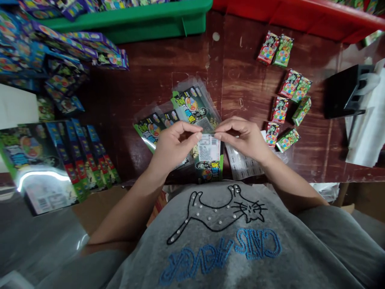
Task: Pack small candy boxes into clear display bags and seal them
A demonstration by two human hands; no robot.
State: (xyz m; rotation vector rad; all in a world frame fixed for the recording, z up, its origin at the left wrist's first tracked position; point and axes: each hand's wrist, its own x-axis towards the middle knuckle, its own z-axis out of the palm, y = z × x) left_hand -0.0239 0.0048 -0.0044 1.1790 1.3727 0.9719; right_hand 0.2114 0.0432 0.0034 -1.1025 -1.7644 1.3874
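A black-and-green printed candy packet [209, 149] with a white barcode label lies in front of me near the table's front edge. My left hand [179, 142] pinches its upper edge between thumb and fingers. Just to the right, my right hand [243, 134] pinches the same edge, fingertips close to the left hand's. Beyond and left of my hands, several similar printed packets [190, 105] in clear plastic lie overlapped. Partly under my right forearm is a sheet of round clear stickers [244, 165].
Small red candy boxes [280, 109] and green candy boxes [288, 139] stand at right, near a black tape dispenser [344, 92]. A green bin [156, 24] and red bin [288, 18] line the back. Purple boxes [64, 74] and filled packets [39, 160] are piled at left.
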